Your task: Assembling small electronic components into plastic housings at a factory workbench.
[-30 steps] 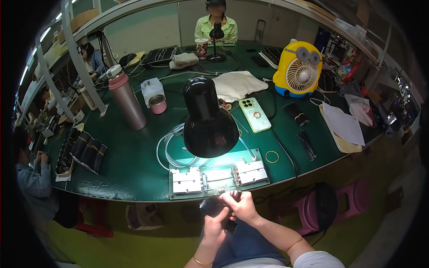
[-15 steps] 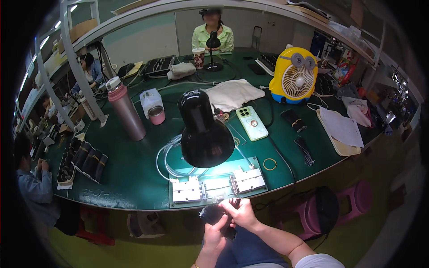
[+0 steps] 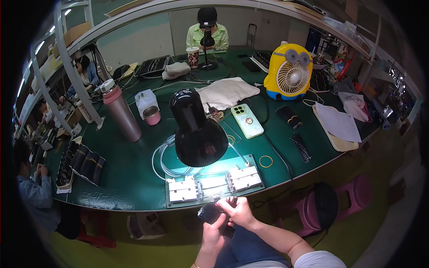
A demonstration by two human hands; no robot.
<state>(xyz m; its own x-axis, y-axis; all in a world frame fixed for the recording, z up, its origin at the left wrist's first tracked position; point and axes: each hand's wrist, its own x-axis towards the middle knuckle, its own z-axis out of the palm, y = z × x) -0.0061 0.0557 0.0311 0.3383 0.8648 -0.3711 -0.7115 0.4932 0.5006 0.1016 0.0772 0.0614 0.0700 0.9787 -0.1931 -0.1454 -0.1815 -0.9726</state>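
Just off the table's front edge, I hold a bundle of thin black pieces [image 3: 208, 213] that look like wires. My left hand [image 3: 213, 233] is closed round the bundle from below, thumb along its side. At the bundle's upper end, my right hand [image 3: 240, 211] is closed with its fingertips on the black pieces. Exactly what the right fingertips pinch is too small to tell. Right beyond the hands lies a metal fixture [image 3: 183, 191] with two silver blocks on a plate, brightly lit by a black desk lamp [image 3: 201, 143]. Clear tubes [image 3: 161, 156] run from the blocks.
A phone [image 3: 247, 121], a rubber band [image 3: 266, 161] and loose black wires [image 3: 300, 147] lie on the right. Beyond them stands a yellow fan [image 3: 290, 73]. A flask [image 3: 121, 111] and banded black bundles [image 3: 88, 164] are on the left. Another person [image 3: 208, 33] sits opposite.
The view has shifted slightly, so the table things appear a little further left. Both hands keep nearly the same hold on the black bundle. The person opposite has lowered their head.
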